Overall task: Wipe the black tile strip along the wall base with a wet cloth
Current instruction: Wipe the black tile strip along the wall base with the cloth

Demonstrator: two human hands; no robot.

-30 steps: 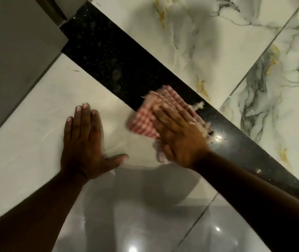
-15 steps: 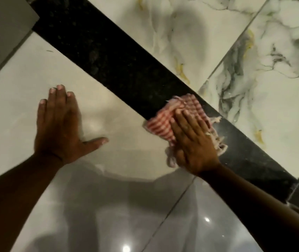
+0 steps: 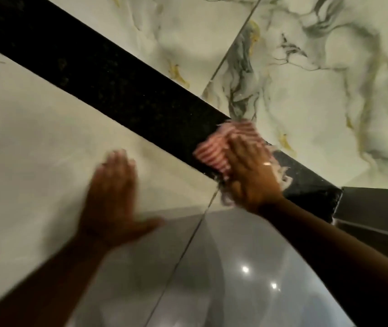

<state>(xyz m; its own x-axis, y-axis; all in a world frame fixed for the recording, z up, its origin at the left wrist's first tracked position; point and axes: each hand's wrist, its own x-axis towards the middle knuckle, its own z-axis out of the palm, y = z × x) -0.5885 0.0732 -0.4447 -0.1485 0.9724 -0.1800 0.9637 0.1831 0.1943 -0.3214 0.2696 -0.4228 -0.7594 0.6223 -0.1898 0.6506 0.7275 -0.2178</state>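
Note:
The black speckled tile strip (image 3: 122, 90) runs diagonally from the upper left to the right, between the pale floor tiles and the marbled wall. A red-and-white checked cloth (image 3: 214, 153) with frayed white threads lies on the strip near its right end. My right hand (image 3: 250, 168) presses flat on the cloth, a ring on one finger, covering most of it. My left hand (image 3: 114, 197) is blurred, fingers spread, flat on the floor tile to the left of the cloth and holding nothing.
The marbled wall tiles (image 3: 318, 79) rise beyond the strip. Glossy floor tiles (image 3: 35, 142) with a grout line (image 3: 183, 253) lie under my arms. A grey frame or door edge (image 3: 374, 208) ends the strip at the right.
My right hand has slid the cloth rightwards along the strip towards the grey frame. My left hand has shifted right on the floor tile after it, and the view has followed.

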